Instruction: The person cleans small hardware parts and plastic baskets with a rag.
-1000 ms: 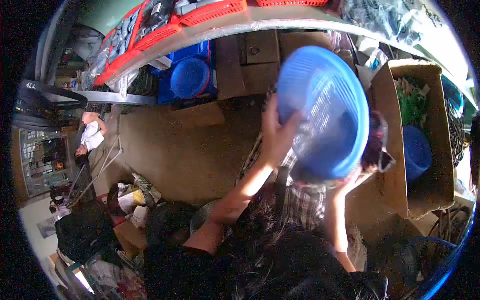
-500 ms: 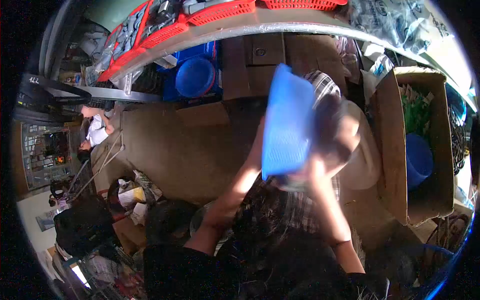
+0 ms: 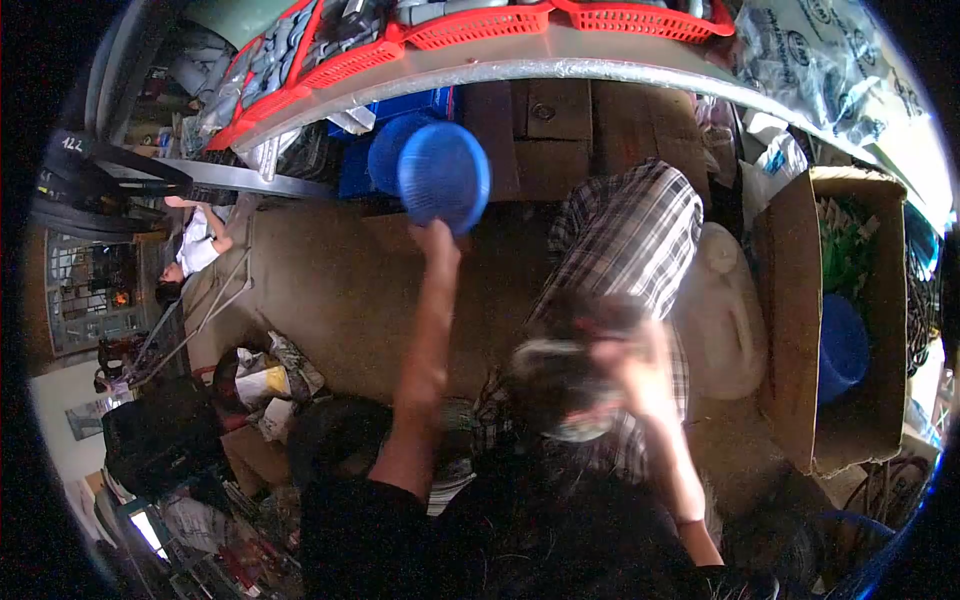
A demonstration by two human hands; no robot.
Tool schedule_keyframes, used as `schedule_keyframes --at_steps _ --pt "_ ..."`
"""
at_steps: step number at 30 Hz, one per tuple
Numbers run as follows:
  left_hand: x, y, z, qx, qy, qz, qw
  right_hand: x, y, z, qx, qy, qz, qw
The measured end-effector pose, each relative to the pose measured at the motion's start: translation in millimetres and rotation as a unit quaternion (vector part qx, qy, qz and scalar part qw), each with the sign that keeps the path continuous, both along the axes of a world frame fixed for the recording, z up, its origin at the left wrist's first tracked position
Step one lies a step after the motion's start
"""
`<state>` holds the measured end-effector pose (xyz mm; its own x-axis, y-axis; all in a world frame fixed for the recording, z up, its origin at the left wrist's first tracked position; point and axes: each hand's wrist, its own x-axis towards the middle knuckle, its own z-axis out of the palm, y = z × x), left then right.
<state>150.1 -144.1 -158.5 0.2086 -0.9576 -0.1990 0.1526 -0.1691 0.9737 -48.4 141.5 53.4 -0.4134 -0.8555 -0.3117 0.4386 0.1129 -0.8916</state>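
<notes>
My left hand [image 3: 435, 240] is stretched forward, its fingers closed on the rim of a blue plastic basket [image 3: 445, 175]. The basket is tilted, in front of another round blue container [image 3: 388, 155] under the shelf. Nearer to me, my right hand [image 3: 632, 372] is smeared by motion. It is closed against a dark, roundish item [image 3: 570, 390] with a pale edge, too blurred to name. Plaid cloth [image 3: 640, 235] lies just beyond and beneath that hand. A whitish plastic jug [image 3: 720, 320] is to its right.
A shelf edge [image 3: 560, 68] crosses the top, bearing red baskets [image 3: 480, 28] of grey parts. At right stands an open cardboard box [image 3: 785, 330] with a blue container and green items in it. Cardboard boxes [image 3: 560, 150] sit below the shelf. Another person [image 3: 200, 245] is at far left.
My left hand has carried the blue basket left and forward, away from my right hand. My right hand has shifted slightly lower with the dark item. The camera view has moved a little.
</notes>
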Motion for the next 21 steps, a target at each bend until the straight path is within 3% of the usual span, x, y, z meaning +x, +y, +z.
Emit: schedule_keyframes --at_steps 1,2,4,5,6,7,8,9,10,11,13,15,17,18,21 --pt "6 -14 6 -0.018 -0.035 0.056 0.998 -25 9 -2 0.017 0.079 -0.031 0.996" --pt "24 -37 -8 0.003 -0.145 0.103 0.984 -49 17 -4 0.041 0.158 -0.063 0.985" --pt "36 -73 6 0.031 -0.185 0.122 0.975 -94 55 2 0.072 0.224 -0.108 0.966" --pt "47 -86 15 0.078 -0.173 0.020 0.982 -114 61 19 0.094 0.370 -0.114 0.917" --pt "40 -94 27 0.055 -0.141 -0.005 0.988 -134 85 29 0.148 0.399 -0.123 0.897" --pt "32 -102 35 0.115 -0.210 0.045 0.970 -172 130 11 0.149 0.443 -0.187 0.864" --pt "31 -120 22 0.162 -0.455 0.068 0.873 -213 173 -1 0.189 0.408 -0.223 0.865" --pt "27 -119 23 0.089 -0.565 0.061 0.818 -196 144 29 0.252 0.399 -0.345 0.811" --pt "24 -119 25 0.021 -0.673 0.073 0.736 -232 171 20 0.303 0.463 -0.242 0.797" --pt "13 -101 44 -0.158 -0.657 0.062 0.735 -272 202 8 0.350 0.518 -0.137 0.768" --pt "-2 -82 60 -0.311 -0.629 -0.054 0.711 -284 197 -11 0.447 0.535 -0.063 0.714" --pt "-11 -67 61 -0.293 -0.674 -0.213 0.643 -318 212 -57 0.525 0.448 0.140 0.710" --pt "2 -83 6 -0.246 -0.746 -0.220 0.578 -337 222 -96 0.603 0.461 0.163 0.631" --pt "4 -89 6 -0.162 -0.757 -0.270 0.572 -325 207 -83 0.629 0.483 0.150 0.590" --pt "11 -92 2 -0.255 -0.704 -0.241 0.617 -268 150 -32 0.686 0.534 0.121 0.479"
